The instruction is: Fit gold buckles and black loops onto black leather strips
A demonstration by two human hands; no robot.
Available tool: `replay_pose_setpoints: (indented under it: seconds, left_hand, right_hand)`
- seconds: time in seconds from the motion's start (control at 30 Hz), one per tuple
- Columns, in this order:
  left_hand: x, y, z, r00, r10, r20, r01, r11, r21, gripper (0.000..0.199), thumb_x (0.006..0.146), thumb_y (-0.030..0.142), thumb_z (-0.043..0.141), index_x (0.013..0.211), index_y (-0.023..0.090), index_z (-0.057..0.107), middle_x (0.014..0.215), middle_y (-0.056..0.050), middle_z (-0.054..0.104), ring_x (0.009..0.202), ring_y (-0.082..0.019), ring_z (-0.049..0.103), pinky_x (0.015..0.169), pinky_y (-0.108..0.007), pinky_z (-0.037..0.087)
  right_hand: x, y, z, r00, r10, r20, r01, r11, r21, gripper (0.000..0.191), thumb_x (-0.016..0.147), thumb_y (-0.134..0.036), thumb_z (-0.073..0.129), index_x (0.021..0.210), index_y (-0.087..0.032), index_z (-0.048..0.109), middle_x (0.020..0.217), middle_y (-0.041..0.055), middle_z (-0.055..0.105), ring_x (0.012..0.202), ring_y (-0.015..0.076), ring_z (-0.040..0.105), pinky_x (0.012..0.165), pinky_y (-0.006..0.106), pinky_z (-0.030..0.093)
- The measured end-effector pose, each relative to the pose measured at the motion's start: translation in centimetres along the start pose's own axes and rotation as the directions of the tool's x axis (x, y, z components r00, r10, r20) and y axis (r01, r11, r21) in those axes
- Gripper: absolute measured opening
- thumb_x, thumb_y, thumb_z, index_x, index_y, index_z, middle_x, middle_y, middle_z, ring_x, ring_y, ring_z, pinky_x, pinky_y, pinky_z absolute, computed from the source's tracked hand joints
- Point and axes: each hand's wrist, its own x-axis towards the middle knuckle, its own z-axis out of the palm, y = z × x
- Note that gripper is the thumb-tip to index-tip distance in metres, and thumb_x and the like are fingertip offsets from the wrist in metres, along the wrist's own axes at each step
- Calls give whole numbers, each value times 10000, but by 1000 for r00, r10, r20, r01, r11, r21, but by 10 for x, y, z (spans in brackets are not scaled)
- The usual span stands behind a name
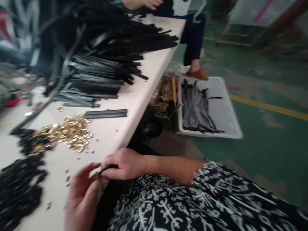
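Note:
At the table's front edge my left hand (83,195) and my right hand (126,164) meet, both pinching one thin black strip (108,167). The strip curves between the fingertips, and part of it hangs blurred beside my left fingers. Gold metal pieces (74,131) lie heaped on the white table (106,136) beyond my hands. Left of them is a pile of black rings (20,189). A few flat black strips (106,113) lie side by side near the gold pieces, and large bundles of black strips (96,77) are stacked farther back.
On the floor to the right, a white tray (222,112) holds many dark strips. Packaged brown items (165,93) and a dark round object (152,127) sit between tray and table. Another person's leg (192,41) and hand show at the far table end.

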Motion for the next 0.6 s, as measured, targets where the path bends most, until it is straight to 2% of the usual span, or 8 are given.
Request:
replay_pose_setpoints:
  seconds: [0.03, 0.1, 0.17, 0.3, 0.37, 0.6]
  left_hand:
    - [-4, 8, 4, 998, -43, 52, 40, 998, 52, 481, 725, 362, 812, 1183, 348, 664, 1148, 2, 695, 830, -188, 675, 736, -269, 586]
    - [-6, 21, 10, 970, -135, 200, 112, 986, 125, 441, 760, 362, 787, 1175, 265, 673, 1019, -54, 723, 821, -206, 674, 746, -298, 565]
    - [-4, 29, 12, 954, -151, 258, 120, 984, 132, 366, 781, 360, 771, 1106, 221, 677, 893, -53, 715, 794, -194, 653, 721, -286, 531]
    - [-4, 29, 6, 989, -65, 133, 42, 984, 173, 191, 785, 335, 756, 850, 183, 660, 717, 0, 626, 656, -126, 542, 604, -223, 429]
    - [-5, 26, 2, 995, -29, 90, 7, 974, 228, 147, 793, 300, 735, 804, 177, 655, 695, 6, 608, 639, -119, 515, 592, -221, 407]
    - [-6, 24, -8, 988, -20, 151, -32, 943, 331, 65, 774, 192, 635, 800, 176, 693, 728, -14, 661, 655, -137, 548, 599, -231, 417]
  right_hand:
    - [-3, -2, -3, 1000, -11, 21, 12, 1000, -12, 116, 922, -267, 605, 902, -171, 667, 873, 15, 700, 797, 135, 625, 715, 211, 437]
    - [-5, -2, -10, 998, -38, 59, 39, 999, -18, 102, 906, -215, 598, 859, -176, 680, 827, 5, 700, 738, 127, 616, 688, 214, 428]
    - [-4, -1, -13, 997, -21, 70, 26, 997, -71, 87, 886, -208, 609, 856, -170, 680, 787, 10, 691, 692, 130, 597, 645, 221, 409]
    - [-1, -3, -14, 992, 19, 121, -3, 991, -131, 165, 913, -251, 576, 791, -173, 654, 714, 5, 660, 635, 130, 572, 596, 230, 379]
    - [0, -4, -13, 990, 31, 136, -9, 987, -158, 201, 931, -282, 556, 782, -181, 646, 721, 8, 665, 639, 138, 579, 593, 237, 378]
    - [8, -5, -8, 980, 43, 196, 11, 965, -263, 189, 926, -282, 541, 793, -201, 648, 741, 22, 683, 676, 172, 614, 615, 264, 400]
